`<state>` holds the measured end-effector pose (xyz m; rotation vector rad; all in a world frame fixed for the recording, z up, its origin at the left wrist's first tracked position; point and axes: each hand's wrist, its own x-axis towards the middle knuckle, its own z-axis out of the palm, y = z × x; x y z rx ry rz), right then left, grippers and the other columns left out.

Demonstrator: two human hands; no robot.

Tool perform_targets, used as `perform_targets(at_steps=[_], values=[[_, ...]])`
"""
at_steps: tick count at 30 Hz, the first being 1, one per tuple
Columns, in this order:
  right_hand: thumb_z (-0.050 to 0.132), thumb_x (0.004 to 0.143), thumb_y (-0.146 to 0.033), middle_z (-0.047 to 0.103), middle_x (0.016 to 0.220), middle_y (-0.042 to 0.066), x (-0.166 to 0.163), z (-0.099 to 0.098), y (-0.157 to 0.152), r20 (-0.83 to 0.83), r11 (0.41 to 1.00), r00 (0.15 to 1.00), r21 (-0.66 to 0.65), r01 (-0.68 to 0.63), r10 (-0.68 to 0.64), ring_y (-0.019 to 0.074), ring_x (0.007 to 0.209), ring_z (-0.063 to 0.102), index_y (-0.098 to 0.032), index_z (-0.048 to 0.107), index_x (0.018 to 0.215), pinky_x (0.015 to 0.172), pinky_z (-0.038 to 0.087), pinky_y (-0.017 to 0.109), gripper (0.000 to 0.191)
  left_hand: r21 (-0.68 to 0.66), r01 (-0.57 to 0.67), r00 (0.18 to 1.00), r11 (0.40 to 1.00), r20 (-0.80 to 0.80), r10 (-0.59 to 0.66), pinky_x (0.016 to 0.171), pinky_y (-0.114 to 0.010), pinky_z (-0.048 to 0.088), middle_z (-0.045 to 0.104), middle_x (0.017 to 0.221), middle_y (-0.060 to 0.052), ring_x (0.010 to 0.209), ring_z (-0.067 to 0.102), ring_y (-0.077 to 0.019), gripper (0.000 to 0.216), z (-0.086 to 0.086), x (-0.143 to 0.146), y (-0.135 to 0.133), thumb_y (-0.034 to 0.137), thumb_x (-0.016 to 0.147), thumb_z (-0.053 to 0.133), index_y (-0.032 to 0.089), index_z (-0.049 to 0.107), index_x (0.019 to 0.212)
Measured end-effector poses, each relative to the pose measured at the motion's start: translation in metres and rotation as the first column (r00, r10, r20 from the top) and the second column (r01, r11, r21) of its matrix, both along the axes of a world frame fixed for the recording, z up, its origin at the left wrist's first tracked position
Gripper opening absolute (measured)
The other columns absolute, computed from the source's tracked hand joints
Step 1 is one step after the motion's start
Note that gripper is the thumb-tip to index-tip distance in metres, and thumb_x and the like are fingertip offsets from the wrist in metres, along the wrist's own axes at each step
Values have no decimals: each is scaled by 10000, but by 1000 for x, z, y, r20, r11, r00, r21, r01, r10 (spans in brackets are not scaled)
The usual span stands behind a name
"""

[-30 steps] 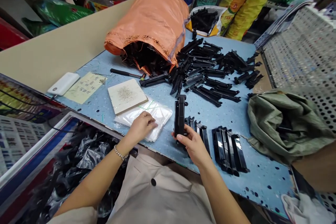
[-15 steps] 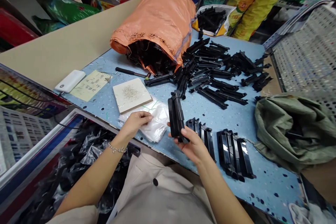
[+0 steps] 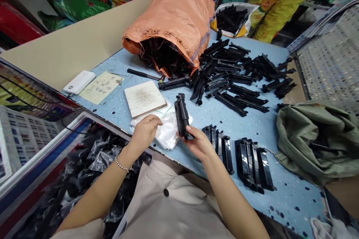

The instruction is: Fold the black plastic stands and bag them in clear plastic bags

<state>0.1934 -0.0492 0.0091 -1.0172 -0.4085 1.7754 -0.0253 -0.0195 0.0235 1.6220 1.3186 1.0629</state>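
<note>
My right hand grips a long, narrow black plastic part, held upright and slightly tilted over the blue table. Whether it is one piece or a pair pressed together is hard to tell. To its left, my left hand has thumb and fingertips pinched at the edge of a clear plastic bag, on a flat stack of such bags. A square white board with dark specks lies partly over the stack. Similar black parts stand in two neat rows to the right of my right hand.
An orange woven sack lies open, black parts spilling from it across the table. A green cloth sack sits at the right. On the left are a white power bank, a handwritten note and, below, a crate of bagged parts.
My right hand has drawn the black part slightly left, closer to the bags, and turned it. My left fingers have curled in more at the bag's edge. The whole view has shifted a little.
</note>
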Motion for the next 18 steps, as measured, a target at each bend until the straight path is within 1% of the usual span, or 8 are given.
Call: perform_targets(at_steps=[2,4,6,8,10,13,15,18], values=[[811,658,-271,695,824,8,4,5,-2,68,998,997,61,27,-31,141,748,642,-180,718,891,658,489,241,267,-58,5,1000,998,8,-5,864,-374,460,694,894,-63,891,617,-228,142,2,2,1,214,765,620,222,724,861],[792,679,-294,698,871,9,6,13,-5,77,995,996,89,39,-46,143,791,643,-194,716,947,651,479,227,296,-180,-12,988,984,149,39,767,-342,478,693,836,-53,808,626,-210,183,3,7,3,242,740,677,203,698,918],[768,702,-331,703,888,28,4,21,-9,37,997,999,82,-9,6,167,825,652,-196,712,970,620,470,232,306,-288,11,945,958,316,84,683,-301,470,693,795,-46,765,634,-196,278,3,14,5,264,703,730,180,658,958],[764,701,-342,708,867,41,0,28,-13,8,994,997,70,-79,79,183,815,660,-192,709,974,597,463,238,316,-341,42,902,939,417,111,652,-278,457,702,794,-50,768,645,-193,367,3,21,6,275,684,753,163,627,1010],[768,694,-339,710,839,40,-5,33,-16,4,991,993,65,-120,120,181,785,664,-184,709,962,586,458,234,315,-345,26,887,938,440,137,656,-271,453,695,773,-38,749,640,-178,407,2,28,5,263,663,768,155,607,1021],[759,704,-352,710,820,39,-11,37,-18,29,991,994,82,-103,101,175,769,665,-175,709,936,586,457,224,296,-316,-41,881,948,437,184,678,-264,462,653,715,9,687,612,-138,382,-1,36,3,215,615,788,171,564,921],[755,711,-361,708,830,37,-14,36,-17,43,990,994,99,-101,97,174,772,668,-179,710,940,586,458,222,296,-304,-25,869,952,464,171,691,-264,471,645,720,17,689,609,-131,358,-3,40,1,196,614,778,186,522,863],[773,688,-366,702,819,32,-17,32,-12,47,983,988,106,-153,149,167,731,664,-178,716,918,585,465,232,302,-257,5,871,966,475,122,707,-281,484,634,737,16,699,608,-136,262,-3,38,0,197,661,723,197,502,800]])
